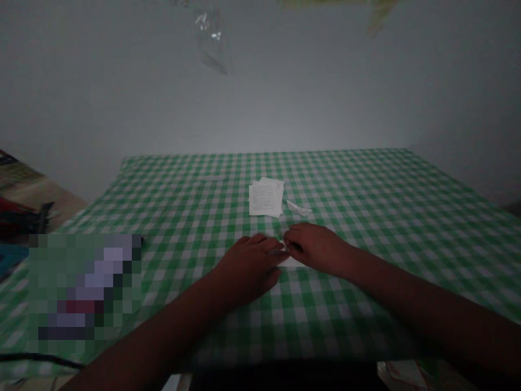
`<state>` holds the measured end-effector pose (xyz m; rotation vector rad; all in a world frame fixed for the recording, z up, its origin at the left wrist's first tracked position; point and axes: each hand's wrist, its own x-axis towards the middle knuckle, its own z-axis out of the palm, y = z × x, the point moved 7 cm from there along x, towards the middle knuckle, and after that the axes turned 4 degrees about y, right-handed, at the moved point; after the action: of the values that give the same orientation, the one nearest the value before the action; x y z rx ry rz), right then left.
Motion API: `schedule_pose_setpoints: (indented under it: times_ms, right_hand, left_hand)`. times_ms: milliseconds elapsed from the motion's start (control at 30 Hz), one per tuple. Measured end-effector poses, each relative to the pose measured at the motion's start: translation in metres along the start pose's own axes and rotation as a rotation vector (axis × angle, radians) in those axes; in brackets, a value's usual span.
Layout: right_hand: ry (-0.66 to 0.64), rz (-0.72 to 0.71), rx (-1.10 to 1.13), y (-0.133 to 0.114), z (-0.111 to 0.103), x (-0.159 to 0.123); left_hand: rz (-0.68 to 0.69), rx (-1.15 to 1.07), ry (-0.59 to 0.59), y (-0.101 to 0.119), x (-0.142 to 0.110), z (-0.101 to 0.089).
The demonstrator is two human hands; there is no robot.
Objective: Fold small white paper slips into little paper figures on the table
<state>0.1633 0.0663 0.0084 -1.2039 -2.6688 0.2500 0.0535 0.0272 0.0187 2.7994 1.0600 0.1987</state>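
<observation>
A white sheet of paper (296, 262) lies on the checked cloth, mostly covered by both hands. My left hand (257, 264) comes in from the left, its fingers bent over the paper and pressing on its left part. From the right, my right hand (311, 244) has its fingers closed in a pinch on the paper's upper edge. The fingertips of both hands nearly meet there, where a small raised or folded bit of the paper shows. Just beyond the right hand lies a folded strip of white paper (298, 208).
A loose stack of printed paper sheets (264, 199) lies beyond the hands on the green and white checked tablecloth (358, 184). A blurred-out object (91, 288) is at the left, with a black cable (40, 358) near it. A pale wall (260, 98) rises behind the table.
</observation>
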Motion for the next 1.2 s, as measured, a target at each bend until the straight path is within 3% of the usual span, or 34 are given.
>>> schedule_pose_setpoints:
  times_ms: [333,500,800,933,1200]
  right_hand:
    - [-0.181,0.027,0.043,0.0,-0.01,-0.023]
    - [-0.234,-0.034,0.154,0.0,-0.018,-0.027]
    - [-0.114,-0.102,0.256,0.006,-0.023,-0.025]
    - [-0.126,-0.16,0.279,0.0,-0.019,-0.023]
    - [-0.108,-0.135,0.22,-0.003,-0.018,-0.023]
  left_hand:
    - [-0.011,-0.026,-0.013,-0.001,0.0,0.0]
    - [0.011,-0.046,0.015,-0.004,0.002,0.002]
    - [0.017,-0.125,0.015,-0.011,0.006,0.001]
    - [0.034,-0.156,0.02,-0.012,0.007,0.001]
    - [0.025,-0.21,0.043,-0.017,0.006,0.001]
